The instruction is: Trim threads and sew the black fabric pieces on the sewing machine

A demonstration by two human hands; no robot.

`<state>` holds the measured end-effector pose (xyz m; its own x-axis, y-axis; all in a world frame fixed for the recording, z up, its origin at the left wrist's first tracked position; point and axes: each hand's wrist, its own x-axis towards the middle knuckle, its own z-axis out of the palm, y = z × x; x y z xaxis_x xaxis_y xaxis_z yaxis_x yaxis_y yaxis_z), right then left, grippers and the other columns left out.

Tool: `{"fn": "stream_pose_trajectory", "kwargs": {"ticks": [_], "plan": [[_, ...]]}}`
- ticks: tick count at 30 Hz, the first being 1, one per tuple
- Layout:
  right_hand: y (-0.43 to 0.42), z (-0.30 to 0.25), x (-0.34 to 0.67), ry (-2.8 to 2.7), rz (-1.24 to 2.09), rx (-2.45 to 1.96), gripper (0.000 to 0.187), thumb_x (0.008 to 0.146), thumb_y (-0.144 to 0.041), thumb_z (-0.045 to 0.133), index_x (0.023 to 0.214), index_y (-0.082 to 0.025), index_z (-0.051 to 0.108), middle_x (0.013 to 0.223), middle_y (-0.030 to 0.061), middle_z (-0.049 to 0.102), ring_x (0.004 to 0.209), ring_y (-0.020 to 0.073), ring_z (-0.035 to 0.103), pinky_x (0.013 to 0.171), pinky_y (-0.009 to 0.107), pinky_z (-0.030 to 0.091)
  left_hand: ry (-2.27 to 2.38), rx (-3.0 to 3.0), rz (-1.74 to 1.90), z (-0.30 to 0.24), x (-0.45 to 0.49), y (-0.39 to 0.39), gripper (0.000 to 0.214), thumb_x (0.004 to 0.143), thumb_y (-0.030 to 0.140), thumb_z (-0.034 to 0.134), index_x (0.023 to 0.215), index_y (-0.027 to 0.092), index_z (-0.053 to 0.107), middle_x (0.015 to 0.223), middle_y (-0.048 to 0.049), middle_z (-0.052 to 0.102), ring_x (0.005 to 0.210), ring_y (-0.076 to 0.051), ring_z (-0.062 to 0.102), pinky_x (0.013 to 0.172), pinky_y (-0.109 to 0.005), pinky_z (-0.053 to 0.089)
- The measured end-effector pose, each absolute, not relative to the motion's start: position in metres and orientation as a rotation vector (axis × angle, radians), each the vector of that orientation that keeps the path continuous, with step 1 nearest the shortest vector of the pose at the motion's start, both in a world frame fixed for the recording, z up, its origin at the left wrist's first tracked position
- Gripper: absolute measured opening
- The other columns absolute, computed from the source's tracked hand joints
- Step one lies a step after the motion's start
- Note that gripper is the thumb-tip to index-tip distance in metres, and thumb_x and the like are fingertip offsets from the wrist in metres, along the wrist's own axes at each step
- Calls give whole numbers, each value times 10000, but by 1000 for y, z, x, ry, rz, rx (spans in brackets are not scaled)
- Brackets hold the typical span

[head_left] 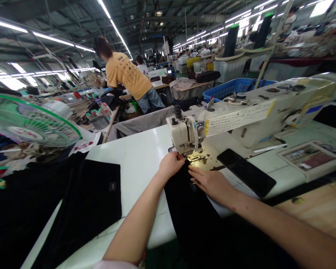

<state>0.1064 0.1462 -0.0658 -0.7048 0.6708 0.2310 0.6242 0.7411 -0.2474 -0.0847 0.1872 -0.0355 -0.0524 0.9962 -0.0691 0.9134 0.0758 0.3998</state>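
A strip of black fabric [184, 203] runs from the table's near edge up to the presser foot [194, 157] of a white sewing machine [240, 116]. My left hand [172, 163] is closed in a fist on the fabric's left edge just before the needle. Beside it, my right hand [210, 182] lies flat with fingers stretched out, pressing the fabric's right side down on the table.
A black phone [246, 172] lies right of the presser foot. Folded black pieces [95, 198] are stacked on the white table [140, 157] at left, beside a green fan [28, 121]. A person in a yellow shirt [127, 76] stands behind. A blue basket [232, 87] sits beyond the machine.
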Motion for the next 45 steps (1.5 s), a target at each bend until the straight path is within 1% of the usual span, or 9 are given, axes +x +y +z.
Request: {"fn": "stream_pose_trajectory", "kwargs": {"ticks": [20, 23, 25, 28, 31, 33, 36, 39, 45], "plan": [[147, -68, 102, -2615, 181, -1023, 360, 967, -168, 493, 1306, -158, 614, 1429, 71, 556, 1069, 264, 690, 845, 393, 616, 2110, 1965, 409, -40, -84, 189, 165, 862, 230, 547, 775, 183, 680, 766, -69, 715, 700, -206, 661, 617, -281, 428], [150, -68, 106, -2584, 240, -1009, 351, 964, -170, 501, 1290, -158, 628, 1414, 79, 569, 1077, 270, 687, 867, 413, 607, 2154, 2012, 451, -33, -81, 181, 134, 869, 228, 572, 912, 162, 681, 911, -107, 712, 849, -245, 670, 726, -319, 474], [148, -63, 113, -2524, 323, -975, 299, 959, -181, 523, 1215, -162, 677, 1351, 82, 625, 1087, 266, 682, 900, 413, 593, 2187, 2047, 480, -25, -81, 162, 243, 863, 226, 606, 1093, 155, 642, 1111, -142, 671, 1036, -284, 628, 866, -377, 472], [133, -48, 130, -2363, 399, -865, 224, 965, -232, 537, 1067, -184, 730, 1171, 79, 721, 1043, 236, 694, 903, 373, 582, 2123, 2129, 679, -17, -81, 111, 314, 884, 226, 604, 1195, 185, 576, 1203, -118, 621, 1137, -262, 568, 979, -393, 436], [103, -28, 144, -2319, 428, -648, 208, 956, -291, 567, 1077, -202, 710, 1130, 70, 726, 1001, 207, 696, 854, 319, 579, 1939, 2132, 1230, -22, -79, 42, 125, 918, 201, 542, 1038, 196, 576, 978, -53, 629, 947, -193, 597, 868, -330, 478], [79, -20, 146, -2447, 399, -499, 235, 951, -296, 567, 1135, -207, 683, 1198, 73, 697, 984, 199, 693, 791, 298, 575, 1920, 2070, 1403, -35, -73, -2, 59, 905, 188, 537, 961, 202, 548, 857, -22, 581, 818, -172, 576, 759, -307, 479], [53, -20, 138, -2687, 214, -354, 292, 950, -198, 510, 1210, -174, 641, 1266, 100, 653, 852, 180, 686, 646, 288, 537, 1976, 2106, 1248, -59, -63, -48, 159, 857, 226, 610, 983, 204, 515, 877, -38, 576, 817, -191, 574, 729, -319, 484], [44, -30, 124, -2765, 33, -311, 252, 924, -110, 489, 1093, -142, 674, 1109, 98, 688, 701, 160, 630, 541, 282, 446, 2093, 2097, 1066, -75, -55, -65, 204, 852, 277, 651, 984, 211, 511, 909, -55, 603, 857, -219, 593, 738, -338, 495], [45, -36, 110, -2589, 309, -533, 182, 947, -174, 496, 958, -189, 676, 925, 23, 662, 684, 130, 599, 563, 267, 389, 2205, 2001, 1167, -69, -51, -57, 128, 875, 269, 625, 940, 201, 539, 854, -48, 606, 816, -208, 594, 715, -316, 476]]}}
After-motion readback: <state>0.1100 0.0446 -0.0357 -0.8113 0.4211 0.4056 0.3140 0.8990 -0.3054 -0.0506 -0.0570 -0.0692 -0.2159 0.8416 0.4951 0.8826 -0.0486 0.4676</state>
